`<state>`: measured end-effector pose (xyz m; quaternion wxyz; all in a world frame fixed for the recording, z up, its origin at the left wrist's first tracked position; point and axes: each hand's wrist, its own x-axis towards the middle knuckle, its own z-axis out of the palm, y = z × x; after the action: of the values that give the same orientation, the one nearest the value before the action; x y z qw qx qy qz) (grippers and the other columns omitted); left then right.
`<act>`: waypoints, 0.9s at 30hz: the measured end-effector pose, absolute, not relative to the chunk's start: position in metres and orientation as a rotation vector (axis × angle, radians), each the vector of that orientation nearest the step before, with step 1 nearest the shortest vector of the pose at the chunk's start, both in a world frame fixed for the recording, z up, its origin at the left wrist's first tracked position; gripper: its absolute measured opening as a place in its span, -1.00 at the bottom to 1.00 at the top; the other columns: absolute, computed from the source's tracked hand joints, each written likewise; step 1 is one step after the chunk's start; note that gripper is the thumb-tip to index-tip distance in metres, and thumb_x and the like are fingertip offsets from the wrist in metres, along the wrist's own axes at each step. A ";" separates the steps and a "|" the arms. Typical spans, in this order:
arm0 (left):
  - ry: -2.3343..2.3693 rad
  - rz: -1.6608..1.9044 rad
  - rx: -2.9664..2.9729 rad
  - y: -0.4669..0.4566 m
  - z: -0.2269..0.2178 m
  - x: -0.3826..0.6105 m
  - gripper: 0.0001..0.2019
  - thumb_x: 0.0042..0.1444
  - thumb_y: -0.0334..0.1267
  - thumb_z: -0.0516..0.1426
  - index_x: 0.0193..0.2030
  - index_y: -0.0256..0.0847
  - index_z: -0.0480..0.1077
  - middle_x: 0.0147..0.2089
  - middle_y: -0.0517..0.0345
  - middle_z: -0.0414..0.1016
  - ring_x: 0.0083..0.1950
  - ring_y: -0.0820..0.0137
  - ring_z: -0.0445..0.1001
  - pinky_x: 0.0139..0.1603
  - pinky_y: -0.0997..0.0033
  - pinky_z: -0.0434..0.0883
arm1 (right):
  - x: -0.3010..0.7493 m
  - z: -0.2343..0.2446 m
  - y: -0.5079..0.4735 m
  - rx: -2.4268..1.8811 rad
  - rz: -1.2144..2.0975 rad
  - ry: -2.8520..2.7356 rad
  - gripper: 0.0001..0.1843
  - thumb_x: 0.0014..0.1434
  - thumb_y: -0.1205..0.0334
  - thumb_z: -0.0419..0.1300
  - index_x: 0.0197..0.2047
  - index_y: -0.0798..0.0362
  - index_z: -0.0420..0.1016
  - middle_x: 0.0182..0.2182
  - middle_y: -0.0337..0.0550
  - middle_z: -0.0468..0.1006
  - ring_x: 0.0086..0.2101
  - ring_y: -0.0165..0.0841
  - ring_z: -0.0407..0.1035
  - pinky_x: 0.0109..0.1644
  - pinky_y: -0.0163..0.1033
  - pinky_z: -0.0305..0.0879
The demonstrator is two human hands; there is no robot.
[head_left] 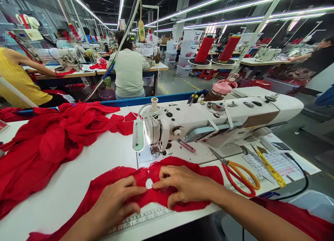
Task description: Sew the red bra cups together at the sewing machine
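Note:
A red lace-edged fabric piece [114, 178] lies at the front edge of the table, just before the sewing machine's needle area. There is a small opening in its middle, with white showing through. My left hand [116, 199] presses the cloth left of this opening, index finger at its rim and thumb lower down. On the opposite side, my right hand [182, 183] has its fingers bent and gathered on the same cloth, fingertips by the opening. Close behind both hands stands the white sewing machine [188, 119], its presser foot [154, 150] apart from the fabric.
Orange-handled scissors [236, 171] lie right of my right hand, near a yellow tape measure [270, 168] and papers. Pink-handled snips [186, 145] rest under the machine arm. A heap of red fabric [57, 140] covers the table's left. Co-workers sit at machines beyond.

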<state>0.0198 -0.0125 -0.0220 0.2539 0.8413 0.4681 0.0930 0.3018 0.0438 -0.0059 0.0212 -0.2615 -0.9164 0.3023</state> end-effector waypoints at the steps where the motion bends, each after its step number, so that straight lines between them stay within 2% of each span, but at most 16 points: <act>1: 1.265 0.230 2.257 -0.010 -0.020 0.019 -0.68 0.23 -0.24 0.26 0.09 0.23 0.53 -0.22 0.29 0.49 -0.24 0.44 0.52 -0.27 0.56 0.37 | 0.302 -0.006 0.044 -0.821 0.954 -2.840 -0.48 0.12 0.11 0.42 0.16 -0.23 0.52 -0.08 -0.24 0.43 -0.17 -0.34 0.34 -0.35 -0.32 0.04; 4: 1.255 0.198 2.242 -0.006 -0.018 0.018 -0.67 0.24 -0.29 0.25 0.07 0.25 0.54 -0.24 0.30 0.48 -0.24 0.44 0.51 -0.26 0.56 0.35 | 0.303 -0.005 0.044 -0.843 0.970 -2.832 -0.48 0.12 0.11 0.43 0.16 -0.23 0.52 -0.10 -0.25 0.42 -0.17 -0.34 0.34 -0.34 -0.31 0.04; 7: 1.258 0.188 2.307 -0.004 -0.014 0.018 -0.67 0.16 -0.26 0.31 0.03 0.25 0.56 -0.30 0.33 0.46 -0.31 0.44 0.48 -0.35 0.54 0.28 | 0.303 -0.003 0.043 -0.845 0.973 -2.833 -0.48 0.13 0.10 0.42 0.17 -0.24 0.51 -0.10 -0.24 0.41 -0.18 -0.33 0.34 -0.32 -0.31 0.06; 12: 1.221 0.131 2.468 0.002 -0.010 0.018 -0.62 0.04 0.04 0.37 0.03 0.28 0.54 -0.36 0.33 0.41 -0.38 0.41 0.40 -0.48 0.46 0.08 | 0.301 -0.002 0.043 -0.904 1.017 -2.826 -0.48 0.12 0.08 0.42 0.16 -0.29 0.51 -0.11 -0.24 0.42 -0.15 -0.29 0.35 -0.28 -0.29 0.10; 16: 1.171 0.120 2.480 0.005 -0.009 0.015 -0.56 0.04 0.18 0.31 0.08 0.28 0.51 -0.34 0.32 0.38 -0.38 0.42 0.36 -0.46 0.44 0.05 | 0.302 -0.007 0.044 -0.939 1.052 -2.824 -0.47 0.14 0.06 0.39 0.18 -0.35 0.48 -0.08 -0.25 0.40 -0.10 -0.26 0.36 -0.22 -0.25 0.12; 27: 1.152 0.084 2.426 0.005 -0.006 0.013 -0.53 0.05 0.23 0.26 0.11 0.29 0.49 -0.32 0.30 0.33 -0.35 0.40 0.33 -0.43 0.44 0.02 | 0.304 -0.008 0.044 -0.951 1.093 -2.804 -0.49 0.13 0.08 0.40 0.15 -0.35 0.50 -0.07 -0.24 0.39 -0.11 -0.26 0.35 -0.20 -0.24 0.14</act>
<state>0.0129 0.0054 -0.0056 0.2254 0.8797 0.4175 0.0306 0.3035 0.0443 -0.0078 -0.0074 -0.3012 -0.8885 0.3463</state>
